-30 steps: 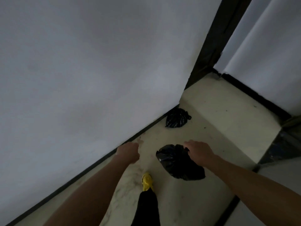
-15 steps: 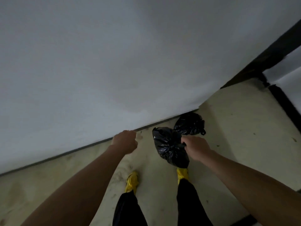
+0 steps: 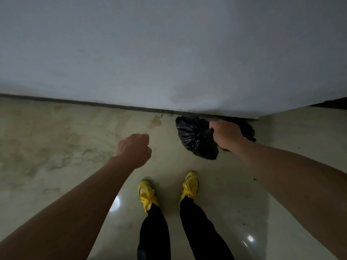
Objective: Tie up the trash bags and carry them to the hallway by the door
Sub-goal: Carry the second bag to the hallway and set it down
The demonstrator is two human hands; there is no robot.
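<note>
Nearest the person: yellow shoes [image 3: 188, 186] planted on the pale floor [image 3: 56, 147], toes toward the wall. Ahead of them, left hand [image 3: 133, 149] hangs over bare floor in a loose fist, nothing in it.

Right hand [image 3: 226, 135], further out and to the right, is clenched on the gathered neck of a black trash bag [image 3: 195, 138]; the bag's body spreads left of and below the fist. Cannot tell whether its underside touches the floor.

Just beyond the right hand, mostly hidden by it, a second black bag [image 3: 247, 129] sits against the foot of the white wall [image 3: 169, 53].

Judgement: this looks like the set-down. Best lowered until the weight settles beside the second bag, knot kept uppermost, fingers opened only then.
</note>
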